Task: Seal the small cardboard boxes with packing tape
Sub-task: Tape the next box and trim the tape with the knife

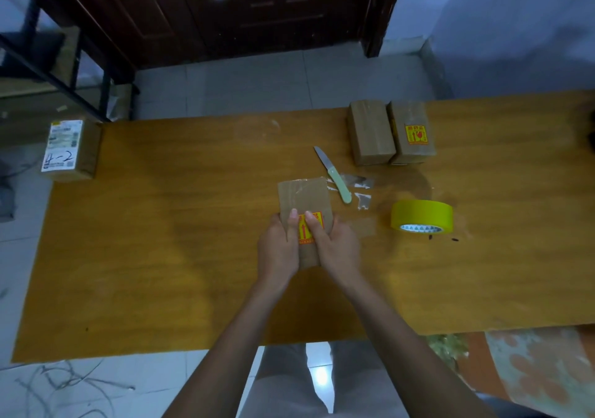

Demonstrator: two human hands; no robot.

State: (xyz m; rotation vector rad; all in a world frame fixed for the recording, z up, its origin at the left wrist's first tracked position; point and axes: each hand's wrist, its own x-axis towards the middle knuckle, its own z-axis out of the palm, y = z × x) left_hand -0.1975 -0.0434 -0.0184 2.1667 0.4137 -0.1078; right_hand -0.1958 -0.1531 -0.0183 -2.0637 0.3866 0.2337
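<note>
**Both hands hold one small box**

I see my left hand [279,243] and my right hand [335,246] close together, both clamped on the box [304,203] in the middle of the table [161,240]. The thumbs press on top and the fingers wrap the sides. This box has a yellow sticker [309,228] with red marks and a red arrow on it. I cannot read the words on it. Shiny clear tape runs over the far end of the box.

I count four boxes on the table. One is in my hands. Two more stand side by side at the far right, touching each other: a plain box [370,132] and a sticker box [412,132]. The sticker box has the same kind of yellow and red sticker, too small to read. The fourth, a label box [71,150], sits at the far left edge, well apart from the rest. It has a white label with "-2" written by hand in black. The small print on it is too blurry to read.

There is one yellow tape roll [421,215] lying to the right of my hands. There is one knife [333,174] with a pale green handle just beside the box, blade out. A few clear tape scraps [360,189] lie next to the knife.
</note>
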